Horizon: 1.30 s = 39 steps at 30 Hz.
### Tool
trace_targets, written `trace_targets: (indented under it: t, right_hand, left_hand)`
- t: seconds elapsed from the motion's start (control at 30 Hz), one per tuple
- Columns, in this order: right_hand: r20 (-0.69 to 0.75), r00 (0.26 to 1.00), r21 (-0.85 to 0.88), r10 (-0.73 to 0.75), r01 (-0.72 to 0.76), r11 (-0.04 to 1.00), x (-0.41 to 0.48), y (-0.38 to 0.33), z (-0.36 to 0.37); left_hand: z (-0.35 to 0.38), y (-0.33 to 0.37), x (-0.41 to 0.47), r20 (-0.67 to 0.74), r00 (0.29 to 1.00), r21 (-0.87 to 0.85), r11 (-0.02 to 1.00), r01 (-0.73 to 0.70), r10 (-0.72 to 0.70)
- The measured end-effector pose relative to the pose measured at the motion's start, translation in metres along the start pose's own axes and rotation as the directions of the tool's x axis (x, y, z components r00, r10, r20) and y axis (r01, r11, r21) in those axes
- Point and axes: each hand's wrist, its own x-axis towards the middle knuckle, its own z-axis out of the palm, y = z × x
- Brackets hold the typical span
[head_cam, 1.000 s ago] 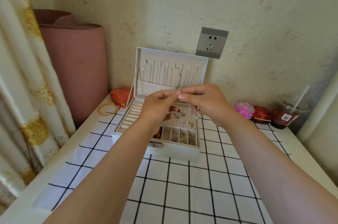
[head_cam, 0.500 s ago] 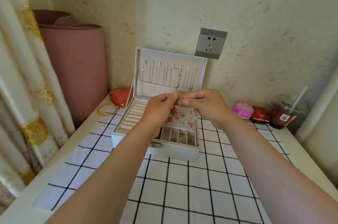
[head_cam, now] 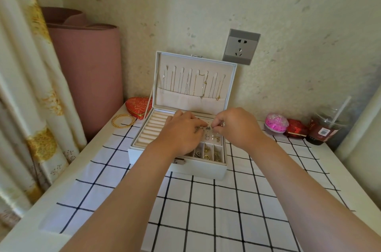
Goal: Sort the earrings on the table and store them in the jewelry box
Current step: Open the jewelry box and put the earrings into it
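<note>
A white jewelry box (head_cam: 198, 167) stands open at the back of the table, its lid upright with thin necklaces (head_cam: 198, 84) hanging inside. Ring rolls fill its left part; an earring panel (head_cam: 212, 137) with several studs and small compartments of earrings (head_cam: 207, 152) fill the right. My left hand (head_cam: 181, 134) and my right hand (head_cam: 235, 126) are low over the panel, fingertips pinched together on a tiny earring (head_cam: 208, 128) that is too small to make out well.
A black-and-white checked cloth (head_cam: 206, 210) covers the white table. Left of the box lie a red heart-shaped box (head_cam: 137, 106) and gold bangles (head_cam: 123, 121). On the right stand a pink ball (head_cam: 276, 124), a red case (head_cam: 295, 129) and a plastic cup with a straw (head_cam: 324, 128). A pink rolled mat (head_cam: 86, 70) leans at the left.
Both hands have come down from in front of the lid to the earring panel, still pinched together at the fingertips.
</note>
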Motion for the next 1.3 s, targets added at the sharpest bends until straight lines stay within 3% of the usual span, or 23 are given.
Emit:
trace_targets:
  t: [0.13,0.37,0.57,0.77,1.0,1.3]
  right_hand:
    - [-0.013,1.0,-0.069,-0.024,0.023,0.997,0.0,-0.001,-0.001]
    - [-0.045,0.999,0.005,-0.014,0.015,1.0,-0.001,0.003,0.003]
    - [0.036,0.999,0.037,-0.014,0.013,0.999,0.001,0.003,-0.001]
    - [-0.02,0.999,-0.039,-0.033,0.033,0.999,0.0,0.002,0.002]
    - [0.099,0.994,0.099,-0.046,0.036,0.994,0.002,0.008,-0.001]
    - [0.132,0.989,0.125,-0.06,0.043,0.991,0.002,0.015,-0.001]
  left_hand:
    - [0.0,0.0,-0.001,0.005,1.0,-0.001,1.0,0.003,-0.003]
    - [-0.002,0.002,-0.002,0.016,1.0,-0.008,1.0,0.0,0.0]
    - [-0.002,0.003,-0.002,0.019,1.0,-0.009,1.0,0.003,-0.003]
    - [-0.002,0.003,-0.002,0.025,1.0,-0.007,1.0,-0.001,0.001]
    - [-0.001,0.002,-0.002,0.029,1.0,-0.019,1.0,-0.002,0.002]
    - [-0.001,0.003,-0.002,0.008,1.0,-0.005,1.0,-0.013,0.013]
